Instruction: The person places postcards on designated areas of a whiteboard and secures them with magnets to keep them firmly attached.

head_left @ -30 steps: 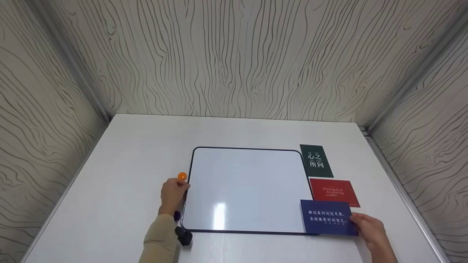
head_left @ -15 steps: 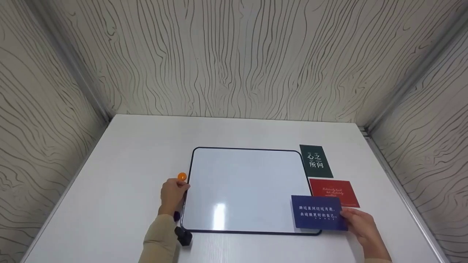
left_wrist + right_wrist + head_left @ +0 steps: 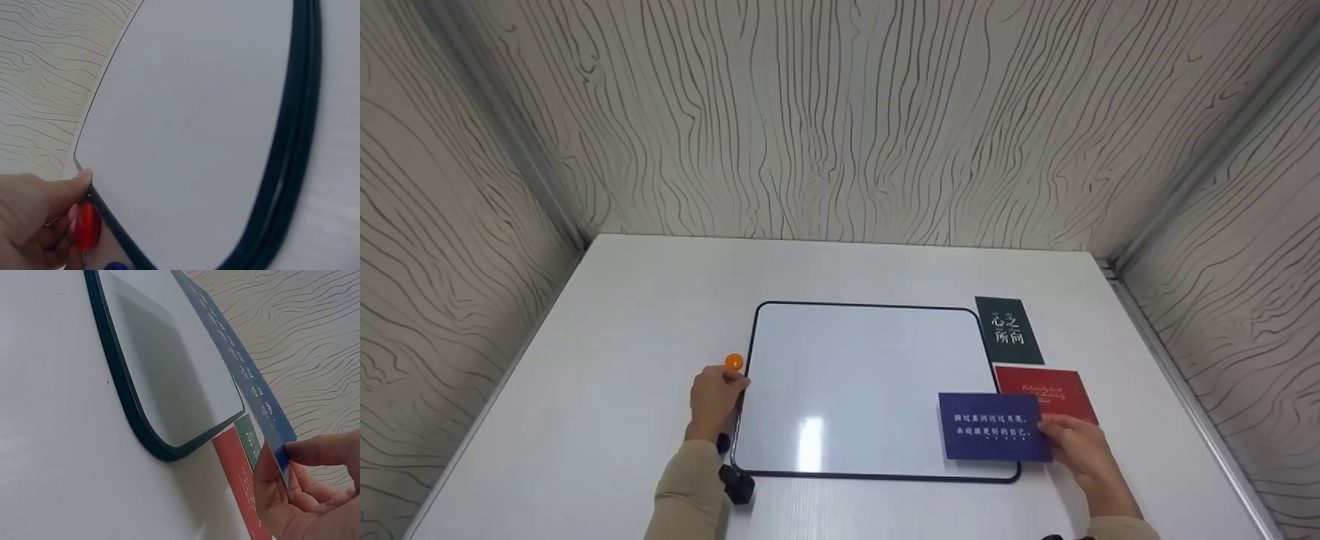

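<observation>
A framed whiteboard (image 3: 870, 375) lies on the table, its dark rim (image 3: 287, 157) large in the left wrist view. My left hand (image 3: 715, 397) grips its left edge, thumb on the rim and the other fingers curled below. Next to those fingers is a glossy red piece (image 3: 87, 228). Thumb and fingers of my right hand (image 3: 1078, 446) pinch the right end of a blue card (image 3: 994, 427) with white writing. The card hangs over the board's lower right part, casting a shadow (image 3: 163, 354) on it.
A green card (image 3: 1009, 330) and a red card (image 3: 1054, 384) lie along the board's right side, the red one partly covered in the head view. An orange round piece (image 3: 733, 361) sits beyond my left hand, a blue one (image 3: 116, 266) near the rim. Wood-patterned walls (image 3: 840, 120) enclose the table.
My right hand has carried the blue card left and slightly away from me, farther over the whiteboard and across part of the red card. My left hand stays at the board's edge.
</observation>
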Demonstrator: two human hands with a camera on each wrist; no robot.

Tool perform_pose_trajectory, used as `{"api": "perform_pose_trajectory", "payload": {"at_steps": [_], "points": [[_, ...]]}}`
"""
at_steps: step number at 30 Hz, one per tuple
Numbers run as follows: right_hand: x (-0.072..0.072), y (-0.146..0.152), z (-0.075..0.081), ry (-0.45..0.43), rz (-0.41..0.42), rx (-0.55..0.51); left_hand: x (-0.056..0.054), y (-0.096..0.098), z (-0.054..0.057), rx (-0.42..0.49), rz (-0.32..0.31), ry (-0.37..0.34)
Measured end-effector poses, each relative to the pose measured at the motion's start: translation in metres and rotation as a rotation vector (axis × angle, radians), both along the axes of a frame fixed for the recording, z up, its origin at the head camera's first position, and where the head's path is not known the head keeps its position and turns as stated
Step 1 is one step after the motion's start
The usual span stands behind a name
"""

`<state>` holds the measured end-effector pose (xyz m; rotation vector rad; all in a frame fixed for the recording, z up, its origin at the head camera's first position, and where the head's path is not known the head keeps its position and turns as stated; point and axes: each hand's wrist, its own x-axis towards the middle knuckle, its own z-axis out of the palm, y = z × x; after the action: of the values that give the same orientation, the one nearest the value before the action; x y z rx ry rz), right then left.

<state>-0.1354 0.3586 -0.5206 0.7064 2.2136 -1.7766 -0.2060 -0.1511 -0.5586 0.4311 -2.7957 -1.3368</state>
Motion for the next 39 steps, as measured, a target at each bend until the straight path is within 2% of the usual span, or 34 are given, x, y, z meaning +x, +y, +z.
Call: {"api": "perform_pose_trajectory", "payload": {"at_steps": [3,13,20,26,33,39], "points": [[-0.002,-0.004,0.001,0.004,0.017,0.024,0.0,0.0,-0.001,-0.005,-0.005,0.018],[-0.005,-0.019,0.0,0.005,0.04,0.013,0.001,0.0,-0.002,0.028,0.001,-0.018],[-0.008,-0.036,0.0,0.011,0.085,0.02,-0.001,0.001,-0.003,0.027,0.001,0.014],[-0.009,-0.049,0.0,-0.007,0.098,0.036,0.0,0.002,-0.002,0.055,0.003,-0.006],[-0.013,-0.064,0.001,0.011,0.107,0.053,0.002,0.002,-0.002,0.013,-0.005,0.032],[-0.021,-0.074,0.004,0.018,0.108,0.043,0.001,0.002,-0.003,0.035,0.003,0.015]]}}
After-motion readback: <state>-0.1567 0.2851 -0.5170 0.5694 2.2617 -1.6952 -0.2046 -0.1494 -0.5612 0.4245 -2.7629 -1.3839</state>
